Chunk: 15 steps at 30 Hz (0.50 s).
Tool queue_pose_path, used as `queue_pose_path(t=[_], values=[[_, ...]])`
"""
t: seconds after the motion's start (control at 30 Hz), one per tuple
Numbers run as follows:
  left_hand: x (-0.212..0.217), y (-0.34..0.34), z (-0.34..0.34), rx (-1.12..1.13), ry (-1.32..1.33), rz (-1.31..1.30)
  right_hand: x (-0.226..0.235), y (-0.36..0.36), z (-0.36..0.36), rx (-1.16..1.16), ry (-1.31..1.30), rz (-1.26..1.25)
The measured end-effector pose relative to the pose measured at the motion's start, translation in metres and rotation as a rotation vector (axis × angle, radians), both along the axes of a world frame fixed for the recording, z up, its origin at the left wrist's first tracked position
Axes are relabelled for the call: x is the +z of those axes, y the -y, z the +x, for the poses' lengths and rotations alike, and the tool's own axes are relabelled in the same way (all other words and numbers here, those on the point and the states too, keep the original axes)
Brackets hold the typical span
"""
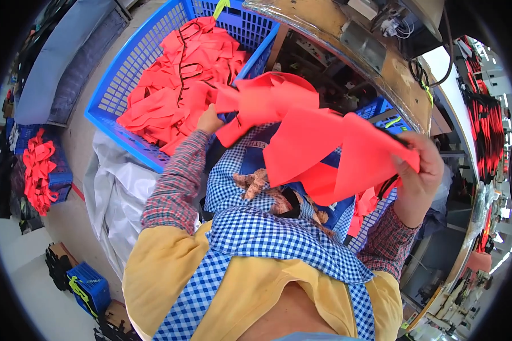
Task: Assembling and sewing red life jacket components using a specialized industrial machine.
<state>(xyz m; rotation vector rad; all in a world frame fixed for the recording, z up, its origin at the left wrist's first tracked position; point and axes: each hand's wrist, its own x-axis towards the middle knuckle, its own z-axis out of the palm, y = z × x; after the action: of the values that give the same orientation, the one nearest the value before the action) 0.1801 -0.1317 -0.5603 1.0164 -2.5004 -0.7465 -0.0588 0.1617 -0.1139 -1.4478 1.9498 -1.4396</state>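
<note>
I hold a bright orange-red fabric piece (318,142) stretched between both hands above my lap. My left hand (209,120) grips its left end, close to the rim of a big blue plastic basket (122,79). My right hand (420,170) pinches the right end, where a black strap edge shows. The basket is full of more orange-red fabric pieces (182,74) with black cords among them. A blue-and-white checked apron (267,233) covers my front.
A wooden worktable edge (347,51) with wiring curves across the top right. White sheeting (114,193) lies under the basket. A smaller blue crate (88,287) sits lower left, and another crate with orange fabric (40,170) stands at far left.
</note>
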Motion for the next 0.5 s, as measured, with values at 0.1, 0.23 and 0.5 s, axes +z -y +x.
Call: queue_pose_path(t=[0.1,0.23,0.5], values=[[0.037,-0.022,0.024,0.437,0.226,0.054,-0.002,-0.01,0.001,0.111,-0.036,0.044],[0.04,-0.023,0.066,0.402,0.077,0.0,0.001,-0.016,0.002,0.091,0.114,-0.046],[0.04,-0.036,0.058,0.402,0.211,0.004,-0.003,-0.02,-0.023,0.041,0.142,0.033]])
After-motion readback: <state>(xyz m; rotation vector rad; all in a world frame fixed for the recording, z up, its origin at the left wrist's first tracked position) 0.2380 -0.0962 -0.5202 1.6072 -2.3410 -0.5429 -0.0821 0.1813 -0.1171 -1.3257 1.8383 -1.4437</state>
